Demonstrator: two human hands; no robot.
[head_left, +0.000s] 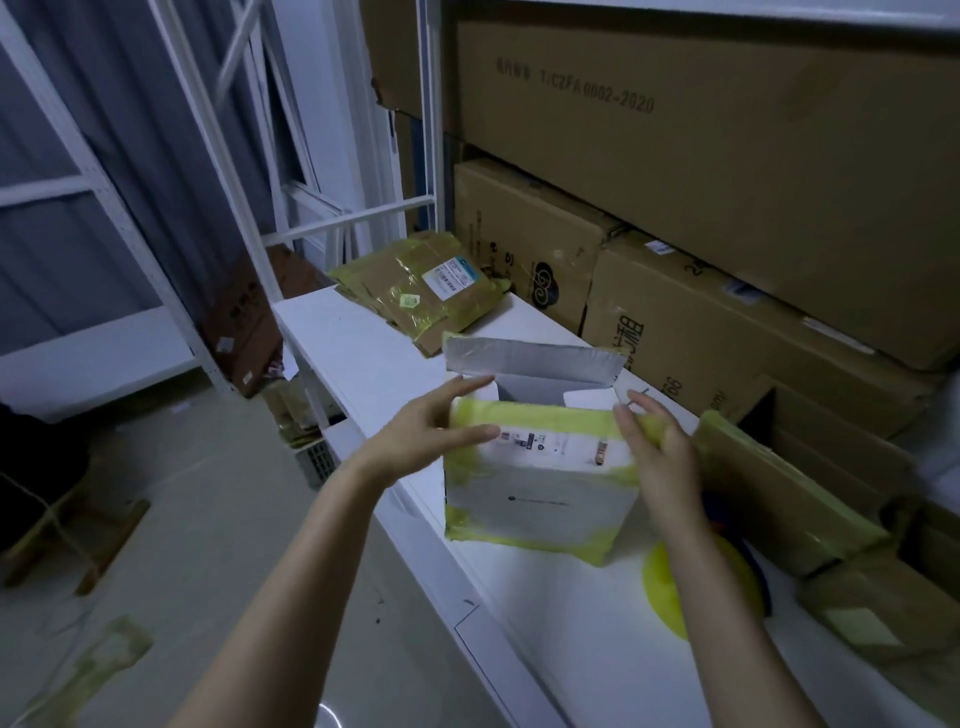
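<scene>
A small white box (540, 499) wrapped in yellow tape stands on the white shelf (374, 358), its top flaps raised and the inside showing. My left hand (431, 428) lies against the box's upper left corner with straight fingers, the thumb on the front by a label. My right hand (657, 441) touches the upper right corner, fingers loosely extended over the yellow tape.
Flattened taped cardboard packages (421, 288) lie at the shelf's far end. Brown taped boxes (779, 483) sit to the right, with a yellow round object (670, 587) beside my right arm. Large cartons (701, 171) are stacked behind. White racking (218, 156) and floor lie left.
</scene>
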